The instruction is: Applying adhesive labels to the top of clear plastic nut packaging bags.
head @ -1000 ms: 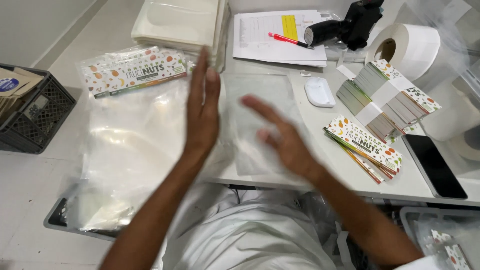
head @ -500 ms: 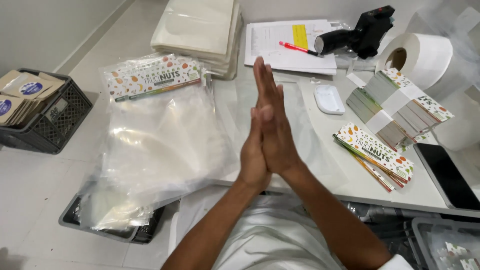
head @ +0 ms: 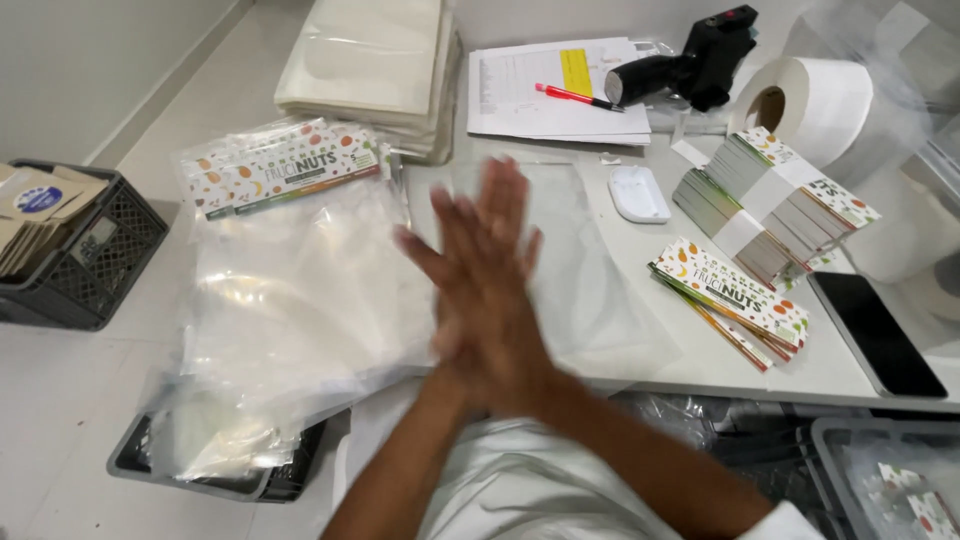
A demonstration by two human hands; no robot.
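My left hand [head: 497, 225] and my right hand [head: 452, 300] are pressed palm to palm and crossed above the white table's [head: 690, 360] front edge, blurred by motion. Neither holds anything, and the fingers are slightly spread. Just behind them a clear plastic bag [head: 595, 270] lies flat on the table. A loose pile of clear bags [head: 290, 310] sits to the left, topped by a bag with a colourful printed header card [head: 285, 165]. To the right lie a fanned stack of printed cards [head: 735, 295] and a banded bundle of cards [head: 775, 200].
A black phone [head: 875, 330], a small white oval object [head: 638, 192], a white label roll [head: 820, 105], a black handheld device [head: 690, 60] and papers with a red pen [head: 572, 95] fill the table. A black crate [head: 70, 265] stands on the floor at left. Cream sheets [head: 370, 60] are stacked behind.
My hands went from lying apart and flat on the clear bag to pressed together upright, and now they are crossed and sliding against each other.
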